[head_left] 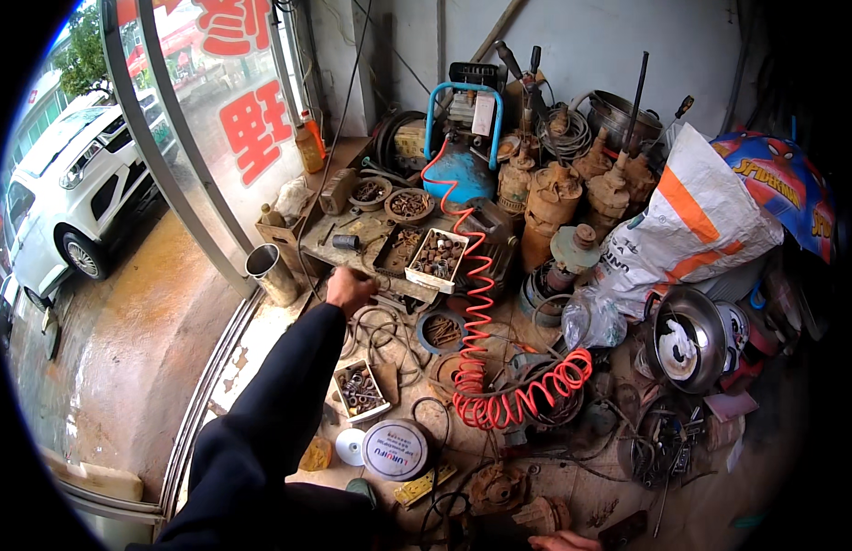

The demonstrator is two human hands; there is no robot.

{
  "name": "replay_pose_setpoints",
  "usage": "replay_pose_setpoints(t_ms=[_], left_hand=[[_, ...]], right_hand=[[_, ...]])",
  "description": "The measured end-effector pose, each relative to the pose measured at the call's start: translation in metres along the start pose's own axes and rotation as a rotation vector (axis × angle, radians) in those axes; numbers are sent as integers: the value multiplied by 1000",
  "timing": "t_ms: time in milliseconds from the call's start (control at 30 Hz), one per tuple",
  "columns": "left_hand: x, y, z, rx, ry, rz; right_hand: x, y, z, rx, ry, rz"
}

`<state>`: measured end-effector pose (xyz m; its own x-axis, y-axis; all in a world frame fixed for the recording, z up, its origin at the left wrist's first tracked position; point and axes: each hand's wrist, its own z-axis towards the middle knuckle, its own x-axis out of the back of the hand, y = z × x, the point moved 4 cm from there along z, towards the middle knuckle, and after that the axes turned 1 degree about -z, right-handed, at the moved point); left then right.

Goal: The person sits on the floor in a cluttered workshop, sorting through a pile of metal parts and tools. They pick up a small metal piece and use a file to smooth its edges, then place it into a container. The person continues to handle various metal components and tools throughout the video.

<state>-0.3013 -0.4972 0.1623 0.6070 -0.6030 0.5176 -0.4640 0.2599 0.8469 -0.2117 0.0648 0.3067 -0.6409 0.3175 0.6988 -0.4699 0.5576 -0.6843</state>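
Observation:
My left hand [351, 291] reaches out to the front edge of a low workbench [327, 262]. Its fingers are curled in, and what they hold, if anything, is hidden. Just beyond it on the bench lies a short dark cylinder [346, 241]. Right of that are a dark tray of small rusty parts [400, 250] and a white box of rusty fittings [438, 257]. My right hand [566, 542] shows only in part at the lower edge, near a rusty round casting [542, 516]; the frame cuts it off, so its grip is unclear.
A metal cylinder [272, 274] stands by the door track. A coiled red air hose [481, 404] runs down from a blue compressor [458, 179]. Rusty pumps [550, 207], a white sack [688, 220] and a steel bowl [690, 340] crowd the right. A round tin [396, 450] and cables cover the near floor.

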Motion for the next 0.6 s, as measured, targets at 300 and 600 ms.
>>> replay_pose_setpoints(t_ms=[300, 600], left_hand=[[-20, -6, 79, 24, 164, -311], [-8, 46, -4, -225, -540, -11]], right_hand=[[2, 25, 12, -60, -68, -44], [-3, 30, -39, 213, 69, -424]])
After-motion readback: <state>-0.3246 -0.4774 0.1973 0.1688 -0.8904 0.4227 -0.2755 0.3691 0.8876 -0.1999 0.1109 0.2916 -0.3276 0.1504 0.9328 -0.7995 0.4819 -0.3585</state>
